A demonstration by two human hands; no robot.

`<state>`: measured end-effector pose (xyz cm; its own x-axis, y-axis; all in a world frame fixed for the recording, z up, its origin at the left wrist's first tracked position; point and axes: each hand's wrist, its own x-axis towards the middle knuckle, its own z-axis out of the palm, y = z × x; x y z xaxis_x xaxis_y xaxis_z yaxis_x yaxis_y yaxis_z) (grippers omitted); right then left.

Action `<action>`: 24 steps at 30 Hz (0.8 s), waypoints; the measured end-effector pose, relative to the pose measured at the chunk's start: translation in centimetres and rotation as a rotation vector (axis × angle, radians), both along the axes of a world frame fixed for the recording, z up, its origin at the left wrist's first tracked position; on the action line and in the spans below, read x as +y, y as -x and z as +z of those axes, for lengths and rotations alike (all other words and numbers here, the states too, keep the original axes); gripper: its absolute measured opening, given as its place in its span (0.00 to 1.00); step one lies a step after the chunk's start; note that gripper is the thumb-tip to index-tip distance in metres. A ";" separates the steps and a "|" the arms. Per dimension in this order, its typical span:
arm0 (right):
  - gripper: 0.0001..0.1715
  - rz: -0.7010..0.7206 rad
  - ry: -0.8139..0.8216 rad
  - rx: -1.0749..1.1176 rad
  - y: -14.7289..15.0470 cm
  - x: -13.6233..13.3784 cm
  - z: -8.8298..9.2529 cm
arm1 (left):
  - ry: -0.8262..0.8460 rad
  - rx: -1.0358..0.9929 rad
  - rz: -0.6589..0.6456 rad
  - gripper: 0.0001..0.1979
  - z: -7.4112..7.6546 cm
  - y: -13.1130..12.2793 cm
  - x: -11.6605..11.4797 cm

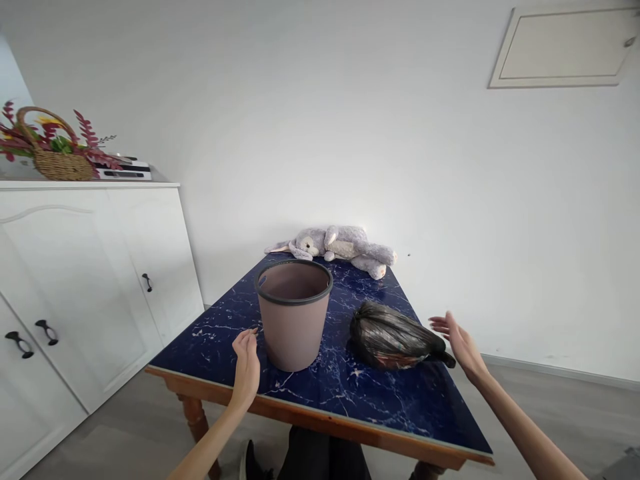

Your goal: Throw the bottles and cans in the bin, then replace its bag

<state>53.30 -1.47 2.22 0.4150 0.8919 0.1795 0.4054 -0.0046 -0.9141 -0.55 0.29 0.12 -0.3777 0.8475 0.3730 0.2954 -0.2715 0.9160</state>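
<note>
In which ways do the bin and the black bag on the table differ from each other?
The bin is matt brownish, while the bag is black and shiny. The bin stands upright; the bag lies down. The bin is wide open at the top, whereas the bag narrows to a bunched end. Both rest on the blue table.

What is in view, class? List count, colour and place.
table: 1, blue and brown, centre
bin: 1, mauve, on table
bag: 1, black, right of bin
toy rabbit: 1, grey, table's far end
cupboard: 1, white, left
handles: 3, black, cupboard
basket: 1, brown, on cupboard
flowers: several, mostly red, basket
boxy item: 1, white-black, beside basket
wall: 1, white, behind
hatch: 1, off-white, wall
floor: 1, grey, below
legs: 2, black-clad, below table
shoe: 1, black, beside legs
left hand: 1, bare, beside bin
right hand: 1, bare, beside bag
</note>
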 end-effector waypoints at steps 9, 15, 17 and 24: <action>0.32 0.197 0.214 -0.070 0.0 7.2 1.3 | 0.028 -0.041 -0.031 0.21 0.1 -0.3 -0.4; 0.32 0.175 0.337 -0.145 1.0 8.9 1.1 | 0.045 -0.007 -0.028 0.20 0.0 -0.2 -0.8; 0.30 0.141 0.339 -0.163 0.9 8.7 1.1 | 0.055 0.000 -0.031 0.21 0.1 -0.2 -0.9; 0.20 -0.024 0.253 -0.136 -0.8 7.9 2.2 | 0.092 0.010 -0.024 0.24 0.3 -0.3 -1.0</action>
<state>54.08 6.40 4.39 0.4238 0.9057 0.0082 0.5212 -0.2364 -0.8201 -0.29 -0.70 0.41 -0.3533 0.8871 0.2972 0.2994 -0.1938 0.9343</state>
